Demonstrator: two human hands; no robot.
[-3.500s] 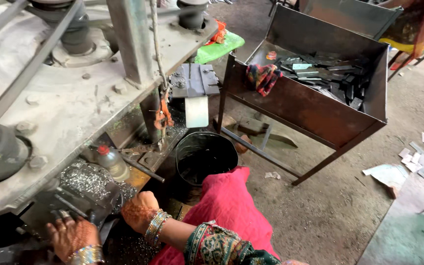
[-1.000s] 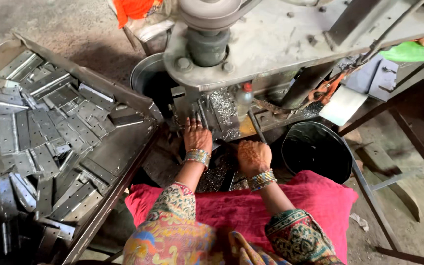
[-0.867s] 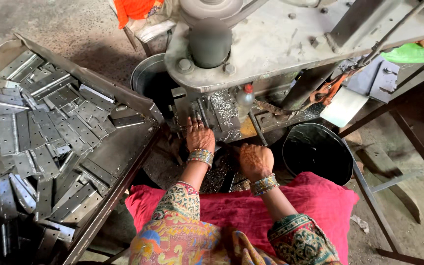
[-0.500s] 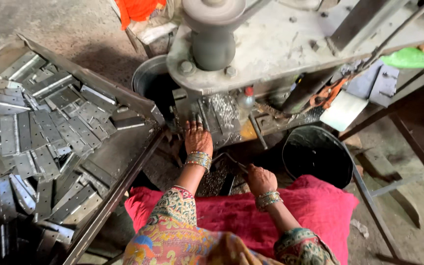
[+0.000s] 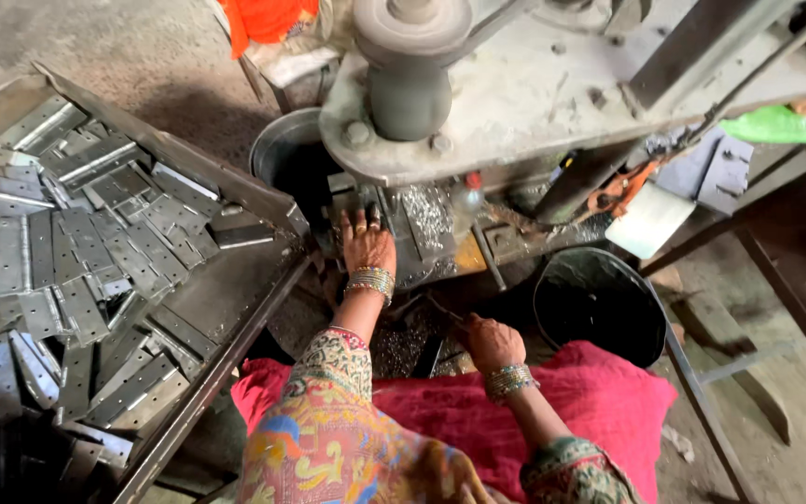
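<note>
Head view looks down on my two hands at the press (image 5: pixel 515 103). My left hand (image 5: pixel 367 245) reaches forward, palm down, fingers stretched out nearly flat and resting on the press bed (image 5: pixel 422 219) under the grey head, beside a patch of shiny metal chips (image 5: pixel 426 210). Whether anything lies under those fingers I cannot tell. My right hand (image 5: pixel 489 341) sits lower and closer to me, just above the red cloth (image 5: pixel 599 401) on my lap, fingers curled in toward a dark thin piece (image 5: pixel 442 310) at their tips; whether I grip it or only touch it I cannot tell. Bangles circle both wrists. To my left stands a tray (image 5: pixel 235 187) heaped with flat perforated metal strips (image 5: pixel 76 243). A black bucket (image 5: pixel 599 303) stands just right of my right hand, and a second bucket (image 5: pixel 286 154) stands beyond the tray's corner.
</note>
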